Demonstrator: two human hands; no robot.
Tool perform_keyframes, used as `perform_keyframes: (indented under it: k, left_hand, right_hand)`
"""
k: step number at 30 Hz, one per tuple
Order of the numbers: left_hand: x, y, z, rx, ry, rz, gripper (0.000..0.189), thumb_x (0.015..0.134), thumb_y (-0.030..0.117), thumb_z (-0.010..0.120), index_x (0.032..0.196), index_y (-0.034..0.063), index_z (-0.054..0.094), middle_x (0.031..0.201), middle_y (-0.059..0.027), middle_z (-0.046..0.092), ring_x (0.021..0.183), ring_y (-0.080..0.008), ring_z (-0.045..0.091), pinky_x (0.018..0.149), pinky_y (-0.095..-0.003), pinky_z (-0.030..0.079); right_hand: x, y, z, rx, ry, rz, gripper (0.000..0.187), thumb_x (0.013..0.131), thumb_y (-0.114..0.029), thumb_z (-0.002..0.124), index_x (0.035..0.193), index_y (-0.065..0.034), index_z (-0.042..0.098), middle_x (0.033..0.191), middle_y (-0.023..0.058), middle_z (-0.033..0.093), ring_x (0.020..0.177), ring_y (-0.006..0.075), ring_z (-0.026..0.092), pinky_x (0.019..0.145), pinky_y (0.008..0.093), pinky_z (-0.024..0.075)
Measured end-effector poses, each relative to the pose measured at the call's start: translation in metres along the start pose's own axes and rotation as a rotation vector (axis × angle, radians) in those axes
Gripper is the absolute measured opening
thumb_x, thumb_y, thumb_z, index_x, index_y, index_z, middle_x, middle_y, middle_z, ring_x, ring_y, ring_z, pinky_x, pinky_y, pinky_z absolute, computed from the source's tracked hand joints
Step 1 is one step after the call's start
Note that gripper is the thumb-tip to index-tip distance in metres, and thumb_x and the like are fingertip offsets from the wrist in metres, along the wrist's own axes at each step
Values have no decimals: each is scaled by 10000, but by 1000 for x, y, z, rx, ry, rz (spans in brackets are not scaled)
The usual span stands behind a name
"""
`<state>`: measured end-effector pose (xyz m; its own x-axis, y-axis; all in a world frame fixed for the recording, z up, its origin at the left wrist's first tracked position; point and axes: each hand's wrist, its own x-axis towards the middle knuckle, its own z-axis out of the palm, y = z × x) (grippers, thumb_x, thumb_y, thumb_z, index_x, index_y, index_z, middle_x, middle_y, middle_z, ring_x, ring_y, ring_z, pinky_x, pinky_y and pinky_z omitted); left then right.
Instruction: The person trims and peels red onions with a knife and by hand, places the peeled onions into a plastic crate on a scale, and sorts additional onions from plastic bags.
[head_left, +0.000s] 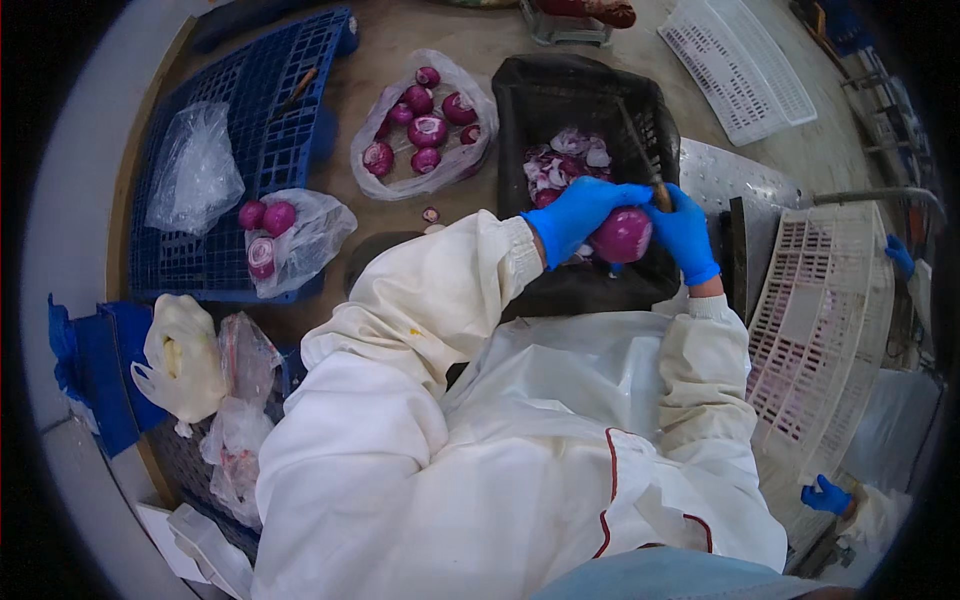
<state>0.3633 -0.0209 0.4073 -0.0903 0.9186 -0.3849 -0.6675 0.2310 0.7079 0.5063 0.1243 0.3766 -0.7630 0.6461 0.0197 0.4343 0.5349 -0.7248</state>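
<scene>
My left hand (581, 217), in a blue glove, holds a peeled red onion (622, 235) over a black plastic crate (517, 112). Close beside it, my right hand (684, 236), also gloved in blue, grips the wooden handle of a knife (637, 142), whose blade points away from me over the crate. Onion skins and peelings (566, 165) lie inside the crate. Left of the crate, an open clear plastic bag (484, 139) holds several red onions (427, 131).
A blue plastic pallet (289, 150) at the left bears an empty clear bag (196, 169), another knife (294, 94) and a small bag with onions (279, 217). White crates (735, 71) (821, 315) stand at the right. A co-worker's blue-gloved hands (826, 496) show at the right edge.
</scene>
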Motion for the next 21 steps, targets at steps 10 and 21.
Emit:
perform_keyframes:
  k: [10, 21]
  left_hand:
    - [-60, 113, -24, 126, 7, 690, 341, 754, 123, 685, 1051, -5, 577, 929, -61, 633, 854, -140, 607, 771, -277, 490]
    - [35, -16, -418, 1432, 1127, 203, 768, 493, 427, 805, 1008, -88, 561, 1251, -324, 399, 1101, -384, 489, 1049, -390, 291]
  right_hand:
    - [10, -7, 9, 254, 4, 413, 245, 797, -175, 672, 1019, -71, 660, 660, -38, 558, 510, 38, 456, 438, 208, 350]
    - [18, -10, -2, 145, -28, 476, 234, 820, -139, 646, 1044, -71, 652, 787, -27, 627, 518, 17, 440, 421, 196, 338]
